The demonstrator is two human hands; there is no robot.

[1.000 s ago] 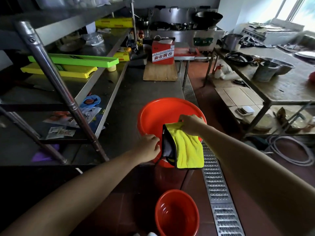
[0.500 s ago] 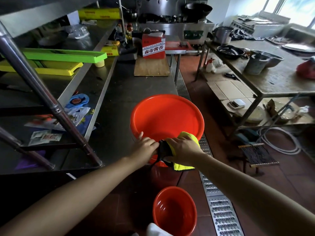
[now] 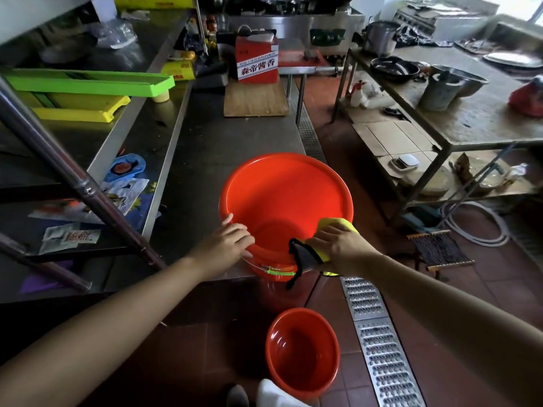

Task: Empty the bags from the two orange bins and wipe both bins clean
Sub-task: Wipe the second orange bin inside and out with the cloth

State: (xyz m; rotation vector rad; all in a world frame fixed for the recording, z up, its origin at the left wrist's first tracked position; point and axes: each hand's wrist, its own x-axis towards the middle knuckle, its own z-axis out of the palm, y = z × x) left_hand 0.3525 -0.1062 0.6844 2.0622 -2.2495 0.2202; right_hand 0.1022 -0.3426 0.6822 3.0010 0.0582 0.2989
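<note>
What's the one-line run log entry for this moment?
step: wiping big bin rim | left hand: steadying orange bin on counter | right hand: pressing yellow cloth | small bin: floor, empty

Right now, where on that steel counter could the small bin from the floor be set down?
Bare steel counter lies between the large orange bin and the wooden board. The left shelf is crowded with packets and trays. The small bin sits on the floor.
</note>
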